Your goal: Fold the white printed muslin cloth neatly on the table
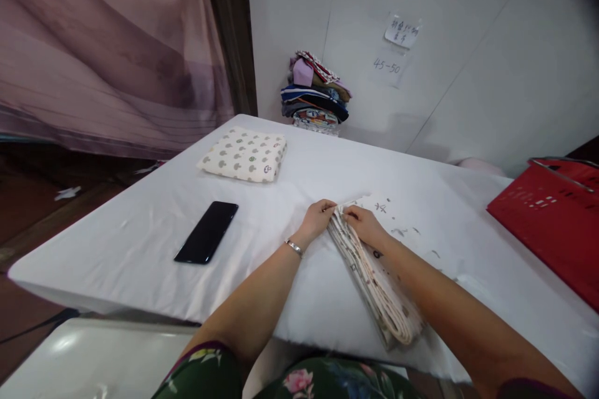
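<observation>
A long folded cloth (369, 280) in white with a small print lies in many layers near the table's front edge, its rounded folds facing me. At its far end my left hand (319, 217) pinches the left corner of the layers. Close beside it, my right hand (365, 224) grips the same end from the right with bent fingers. Part of the printed cloth spreads flat to the right, under my right forearm. Its fingertips are partly hidden by the fabric.
A folded cloth with a grey print (246, 154) lies at the back left of the white table (140, 218). In front of it is a black phone (206, 232). A red basket (552, 218) stands at the right. Stacked fabrics (316, 93) rise behind the table against the wall.
</observation>
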`<state>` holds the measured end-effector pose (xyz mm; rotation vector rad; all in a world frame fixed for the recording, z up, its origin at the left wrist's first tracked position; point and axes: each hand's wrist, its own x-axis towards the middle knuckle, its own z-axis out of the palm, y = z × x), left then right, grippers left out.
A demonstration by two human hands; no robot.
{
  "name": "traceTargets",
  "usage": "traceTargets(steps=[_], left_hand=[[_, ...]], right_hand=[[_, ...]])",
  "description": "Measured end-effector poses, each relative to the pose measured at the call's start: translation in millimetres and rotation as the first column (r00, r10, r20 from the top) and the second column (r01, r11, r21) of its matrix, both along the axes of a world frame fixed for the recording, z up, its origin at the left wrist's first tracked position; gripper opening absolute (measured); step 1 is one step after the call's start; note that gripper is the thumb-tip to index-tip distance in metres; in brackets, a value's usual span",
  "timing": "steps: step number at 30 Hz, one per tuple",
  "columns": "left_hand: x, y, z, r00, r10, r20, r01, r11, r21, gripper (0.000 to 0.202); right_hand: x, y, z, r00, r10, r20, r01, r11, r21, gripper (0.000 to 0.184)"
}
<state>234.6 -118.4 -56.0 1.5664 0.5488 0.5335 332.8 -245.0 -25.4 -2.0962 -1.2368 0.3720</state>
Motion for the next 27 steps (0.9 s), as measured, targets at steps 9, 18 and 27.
traceTargets(steps=[9, 18, 27], left_hand=[[-0.5, 0.5, -2.7, 1.000, 0.021, 0.011, -0.022, 0.997, 0.072, 0.015], [-1.5, -0.9, -1.0, 0.999, 0.030, 0.017, -0.031, 0.995, 0.091, 0.017], [-0.1, -0.9, -5.2, 1.000, 0.018, 0.009, -0.019, 0.993, 0.119, 0.015]], right_hand=[[-12.9, 4.5, 12.0, 0.981, 0.029, 0.191, -0.012, 0.996, -0.092, 0.011], [-4.8, 8.6, -1.3, 0.991, -0.111, -0.073, 0.113, 0.993, 0.026, 0.016], [-2.6, 6.9, 1.3, 0.948, -0.081, -0.307, 0.091, 0.996, 0.019, 0.022]])
